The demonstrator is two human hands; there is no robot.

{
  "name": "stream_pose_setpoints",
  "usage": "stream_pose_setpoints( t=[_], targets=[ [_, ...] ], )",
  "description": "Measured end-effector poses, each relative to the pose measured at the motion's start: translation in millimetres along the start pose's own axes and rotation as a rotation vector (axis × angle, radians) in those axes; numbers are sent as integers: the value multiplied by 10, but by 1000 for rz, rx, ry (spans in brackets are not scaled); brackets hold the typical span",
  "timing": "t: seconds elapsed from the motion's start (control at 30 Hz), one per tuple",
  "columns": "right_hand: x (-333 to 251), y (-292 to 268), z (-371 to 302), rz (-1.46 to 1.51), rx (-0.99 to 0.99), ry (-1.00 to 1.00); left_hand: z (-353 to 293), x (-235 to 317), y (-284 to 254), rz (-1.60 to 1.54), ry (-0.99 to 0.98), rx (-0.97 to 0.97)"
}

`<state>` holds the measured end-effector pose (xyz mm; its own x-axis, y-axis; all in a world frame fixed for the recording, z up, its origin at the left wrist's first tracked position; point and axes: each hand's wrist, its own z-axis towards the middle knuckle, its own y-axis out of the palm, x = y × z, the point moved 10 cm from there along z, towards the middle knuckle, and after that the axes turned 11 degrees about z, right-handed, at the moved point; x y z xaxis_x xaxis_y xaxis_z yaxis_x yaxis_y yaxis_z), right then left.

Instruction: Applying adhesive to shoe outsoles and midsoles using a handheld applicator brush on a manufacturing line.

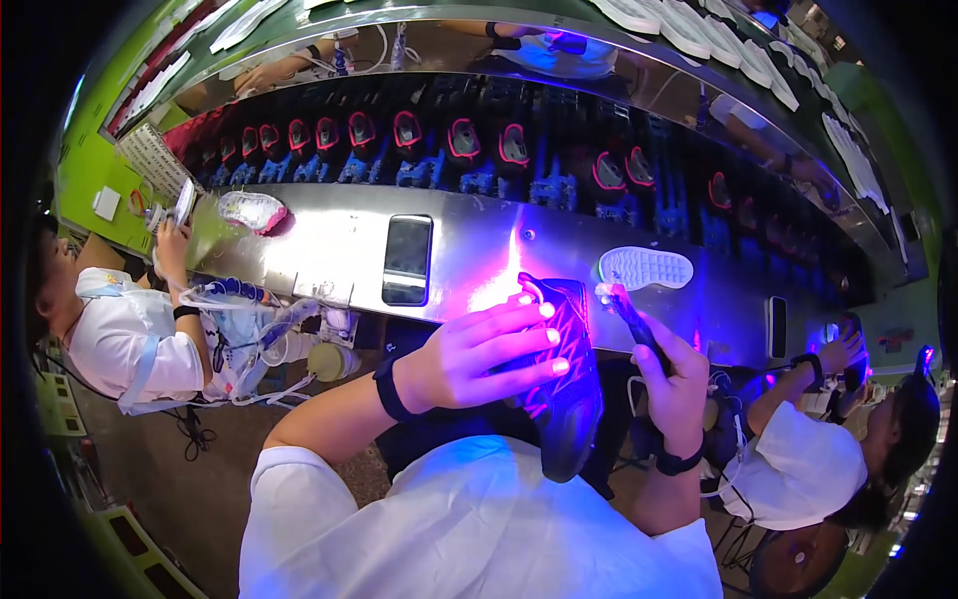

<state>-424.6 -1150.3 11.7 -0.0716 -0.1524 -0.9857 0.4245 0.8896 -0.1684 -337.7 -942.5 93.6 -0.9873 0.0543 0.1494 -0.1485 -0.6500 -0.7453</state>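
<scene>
My left hand grips a dark shoe upper with a pinkish zigzag pattern, fingers spread over its side. The shoe hangs toe down in front of my chest, under violet light. In my right hand is a brush with a dark handle, its bristle end raised close to the shoe's upper right edge. Whether the bristles touch the shoe, I cannot tell. Just beyond the brush a white shoe sole lies tread up on the metal bench.
A phone lies on the bench, left of the shoe. Behind runs a row of dark shoe uppers on blue supports. White soles line a shelf above. Co-workers sit at left and right. A pink-edged sole lies far left.
</scene>
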Motion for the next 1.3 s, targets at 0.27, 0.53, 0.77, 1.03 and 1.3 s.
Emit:
stream_pose_setpoints(
  t=[0.27, 0.53, 0.77, 1.03, 1.3],
  targets=[
    [300, 40, -113, 92, -37, 23, 27, 37, 192, 62, 78, -84],
    [726, -135, -505, 306, -260, 311, 46, -84, 570, 94, 65, -152],
    [745, -240, -249, 294, -116, 169, 113, 12, 800, -4, 17, -217],
    [773, -185, -512, 383, -241, 365, -59, -152, 726, 15, -223, -175],
    [998, -90, -814, 489, -163, 374, -266, -220, 791, 63, -402, -239]
  ],
)
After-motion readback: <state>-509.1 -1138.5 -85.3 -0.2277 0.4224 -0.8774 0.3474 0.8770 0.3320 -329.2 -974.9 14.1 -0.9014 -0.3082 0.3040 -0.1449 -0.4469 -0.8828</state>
